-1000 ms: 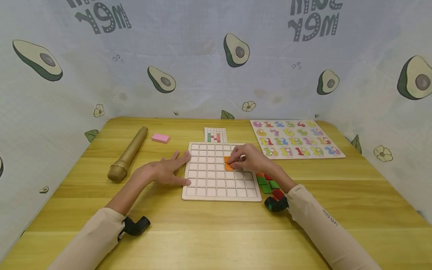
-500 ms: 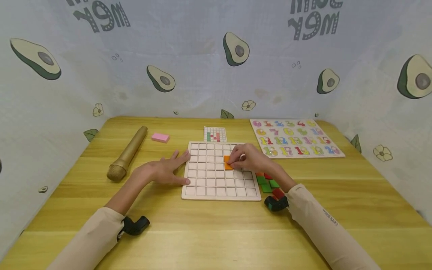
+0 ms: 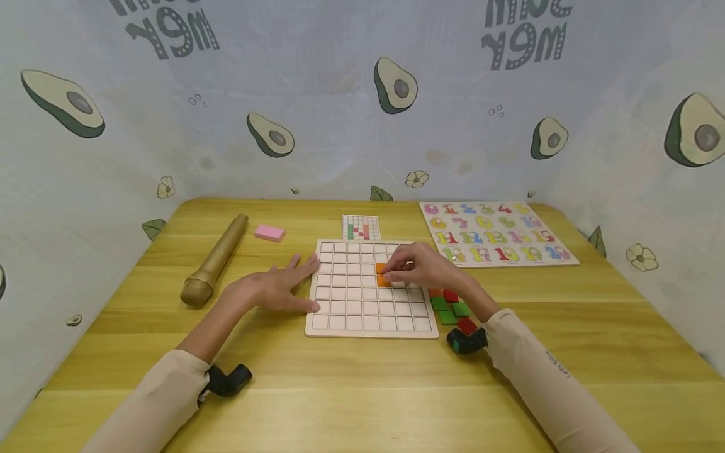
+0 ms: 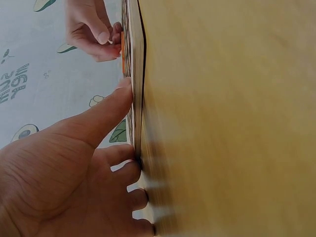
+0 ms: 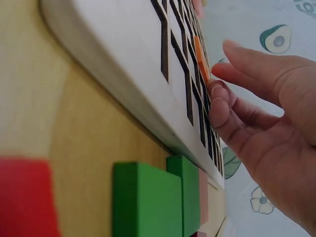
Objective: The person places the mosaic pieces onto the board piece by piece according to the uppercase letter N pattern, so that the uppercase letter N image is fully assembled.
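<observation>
A pale wooden grid board [image 3: 340, 307] lies on the table in front of me. Two orange square tiles [image 3: 384, 280] sit on it right of centre, one behind the other. My right hand [image 3: 426, 264] is over the board, and fingertips touch the orange tile [image 5: 199, 57] in the right wrist view. There the thumb stands apart from the bent fingers, with nothing visible between them. Spread along the board's left edge is my left hand [image 3: 281, 286]. In the left wrist view its thumb [image 4: 106, 108] rests on the board's edge, fingertips against edge and table.
Green and red tiles [image 3: 447, 317] lie loose by the board's right side. Behind the board is a small pattern card [image 3: 360, 228]. A number puzzle board [image 3: 498, 234] stands back right. At left are a gold microphone [image 3: 218, 258] and a pink block [image 3: 269, 233].
My right hand has shifted very slightly to the right, and slightly more of the red tiles shows beside it. The left hand and the orange tiles keep their places on the board.
</observation>
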The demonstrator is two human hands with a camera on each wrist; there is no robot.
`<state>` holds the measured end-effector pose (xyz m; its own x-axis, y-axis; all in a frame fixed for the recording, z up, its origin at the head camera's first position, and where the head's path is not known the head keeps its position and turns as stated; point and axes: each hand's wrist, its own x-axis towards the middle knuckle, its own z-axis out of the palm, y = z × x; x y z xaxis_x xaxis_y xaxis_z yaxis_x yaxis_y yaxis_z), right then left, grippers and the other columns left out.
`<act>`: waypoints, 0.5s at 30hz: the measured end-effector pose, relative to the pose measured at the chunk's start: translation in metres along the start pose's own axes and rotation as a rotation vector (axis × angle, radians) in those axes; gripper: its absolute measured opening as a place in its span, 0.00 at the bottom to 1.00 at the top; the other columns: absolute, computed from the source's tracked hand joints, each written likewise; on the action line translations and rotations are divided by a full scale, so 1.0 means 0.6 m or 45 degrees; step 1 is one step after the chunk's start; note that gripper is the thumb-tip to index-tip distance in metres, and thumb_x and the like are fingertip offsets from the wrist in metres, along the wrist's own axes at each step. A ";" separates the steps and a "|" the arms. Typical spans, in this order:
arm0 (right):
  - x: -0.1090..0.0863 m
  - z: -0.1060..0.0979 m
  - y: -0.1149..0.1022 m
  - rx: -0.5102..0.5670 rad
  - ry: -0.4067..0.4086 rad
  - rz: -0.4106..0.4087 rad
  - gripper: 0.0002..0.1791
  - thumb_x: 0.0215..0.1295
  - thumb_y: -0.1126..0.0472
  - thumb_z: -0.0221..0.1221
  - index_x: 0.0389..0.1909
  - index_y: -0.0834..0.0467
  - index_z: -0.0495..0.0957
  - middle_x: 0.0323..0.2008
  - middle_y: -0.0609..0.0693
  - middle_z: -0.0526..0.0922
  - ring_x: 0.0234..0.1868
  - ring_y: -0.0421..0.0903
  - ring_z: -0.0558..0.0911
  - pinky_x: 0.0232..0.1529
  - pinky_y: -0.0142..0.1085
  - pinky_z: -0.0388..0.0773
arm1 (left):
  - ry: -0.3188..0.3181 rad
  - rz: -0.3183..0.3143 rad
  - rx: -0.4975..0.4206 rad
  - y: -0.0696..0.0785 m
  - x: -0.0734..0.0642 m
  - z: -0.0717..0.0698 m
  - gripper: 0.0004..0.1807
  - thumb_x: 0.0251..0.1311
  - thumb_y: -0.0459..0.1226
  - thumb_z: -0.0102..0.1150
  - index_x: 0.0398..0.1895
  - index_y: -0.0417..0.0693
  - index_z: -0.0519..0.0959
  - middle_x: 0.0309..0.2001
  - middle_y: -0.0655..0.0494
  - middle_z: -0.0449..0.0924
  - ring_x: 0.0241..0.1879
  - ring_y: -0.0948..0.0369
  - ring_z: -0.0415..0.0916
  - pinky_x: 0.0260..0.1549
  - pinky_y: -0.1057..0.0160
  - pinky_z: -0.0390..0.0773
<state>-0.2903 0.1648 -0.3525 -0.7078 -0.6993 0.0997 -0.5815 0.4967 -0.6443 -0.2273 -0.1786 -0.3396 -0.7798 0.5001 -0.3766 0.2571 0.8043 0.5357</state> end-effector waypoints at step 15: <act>-0.025 -0.054 0.023 0.121 -0.190 0.097 0.09 0.73 0.64 0.70 0.48 0.63 0.91 0.44 0.52 0.92 0.41 0.47 0.85 0.48 0.35 0.84 | 0.004 0.023 -0.008 0.003 -0.005 0.000 0.56 0.76 0.55 0.63 0.90 0.43 0.39 0.88 0.40 0.29 0.86 0.40 0.25 0.78 0.27 0.30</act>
<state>-0.3008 0.1990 -0.3382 -0.6766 -0.7339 -0.0611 -0.4832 0.5050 -0.7152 -0.2246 -0.1785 -0.3375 -0.7769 0.5135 -0.3644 0.2676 0.7931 0.5471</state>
